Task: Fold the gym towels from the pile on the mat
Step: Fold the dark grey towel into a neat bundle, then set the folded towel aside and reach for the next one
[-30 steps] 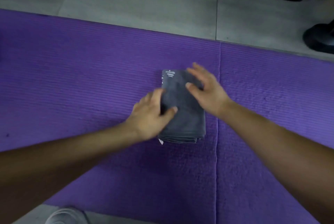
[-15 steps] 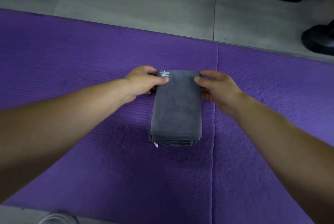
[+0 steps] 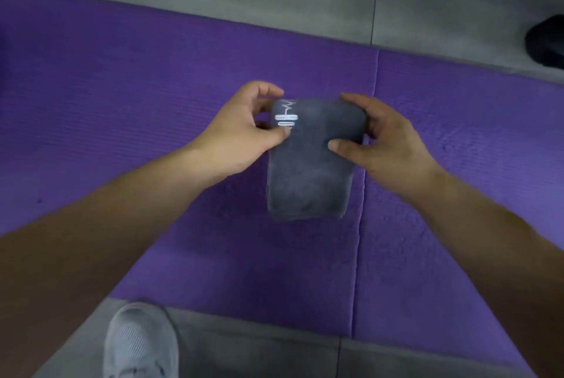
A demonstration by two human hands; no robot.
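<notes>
We record the fingers (image 3: 276,133) of the left hand (image 3: 241,133) curled on the far left corner of the grey towel (image 3: 311,176), pinching it beside the white logo (image 3: 286,119). The right hand (image 3: 387,148) grips the far right corner, thumb on top. The folded towel's far end appears lifted; its near end lies on the purple mat (image 3: 122,96). A grey shoe (image 3: 140,344) stands on the floor (image 3: 250,353) at the mat's near edge.

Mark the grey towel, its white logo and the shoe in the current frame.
grey towel (image 3: 309,182): head view, middle of its folded top face.
white logo (image 3: 286,117): head view, upper stitched bar, towel's far left corner.
grey shoe (image 3: 139,344): head view, mesh upper.
</notes>
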